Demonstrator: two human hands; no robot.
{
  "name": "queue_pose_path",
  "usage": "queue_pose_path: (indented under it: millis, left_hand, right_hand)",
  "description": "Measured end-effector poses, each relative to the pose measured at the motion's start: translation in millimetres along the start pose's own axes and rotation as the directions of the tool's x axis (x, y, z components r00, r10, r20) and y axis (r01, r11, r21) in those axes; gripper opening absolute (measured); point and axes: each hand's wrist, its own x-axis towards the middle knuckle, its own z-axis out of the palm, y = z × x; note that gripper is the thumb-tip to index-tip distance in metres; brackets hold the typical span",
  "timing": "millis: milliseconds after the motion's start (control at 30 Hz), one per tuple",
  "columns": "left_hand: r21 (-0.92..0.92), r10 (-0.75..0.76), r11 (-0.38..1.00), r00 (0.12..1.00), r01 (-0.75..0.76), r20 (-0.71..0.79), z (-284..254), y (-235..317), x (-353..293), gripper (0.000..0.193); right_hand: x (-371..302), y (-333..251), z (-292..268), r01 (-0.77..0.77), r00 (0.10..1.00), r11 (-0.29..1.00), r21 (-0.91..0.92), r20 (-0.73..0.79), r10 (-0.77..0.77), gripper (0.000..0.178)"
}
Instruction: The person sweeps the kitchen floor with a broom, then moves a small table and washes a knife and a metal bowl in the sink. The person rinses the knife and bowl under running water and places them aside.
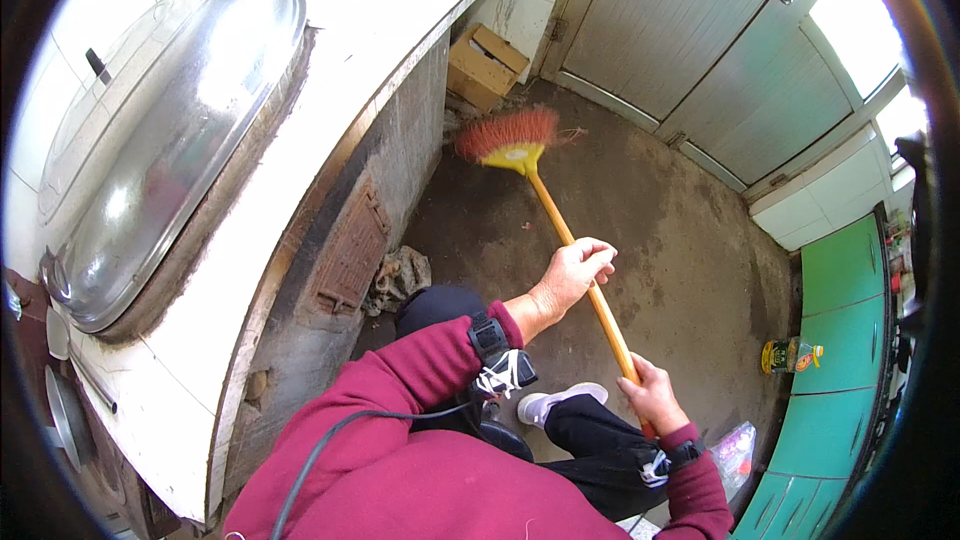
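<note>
Both hands are wrapped around the handle of a broom, which slants away across the space in front of the person. The left hand is curled around the middle of the handle, and the right hand is clasped near its reddish end, closer to the body. Beyond the left hand, up and slightly to its left, the yellow head carries its fan of red bristles over the brown floor; from this angle I cannot quite tell whether the tips touch it. Past the bristles, farther from the left hand, lies an opened cardboard box at the foot of the wall, and farther ahead and to the right is a metal door. Left of the left hand there is a crumpled cloth beside a rusty plate in the side of the white-topped counter, which bears a big shiny metal lid. Right of the right hand, a bottle with a yellow cap is next to green cabinets, and a clear plastic bag sits just beside the right forearm.
</note>
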Motion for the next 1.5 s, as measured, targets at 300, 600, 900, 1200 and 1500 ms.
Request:
queue_pose_path:
  millis: [300,600,900,1200,1500]
  left_hand:
    - [0.761,-0.053,0.274,0.78,-0.588,0.623,10,-47,-10,0.057]
    - [0.634,0.521,0.077,0.573,-0.769,0.633,30,-28,36,0.026]
    - [0.696,0.748,0.424,0.657,-0.58,0.092,-12,199,168,0.033]
    - [0.456,0.652,0.738,0.702,-0.498,-0.288,-144,249,250,0.033]
    - [0.527,0.61,0.772,0.649,-0.356,-0.455,-215,197,299,0.043]
  right_hand:
    - [-66,-13,-20,-0.203,0.978,0.879,0.431,0.133,0.161,0.05]
    - [-58,-13,-44,0.223,0.974,0.409,0.885,-0.187,-0.126,0.042]
    - [-43,69,-9,0.097,0.968,0.387,0.917,-0.178,0.179,0.033]
    - [-22,56,-12,0.045,0.976,0.389,0.92,-0.124,0.181,0.032]
    - [-14,44,-11,-0.018,0.982,0.485,0.875,-0.075,0.173,0.036]
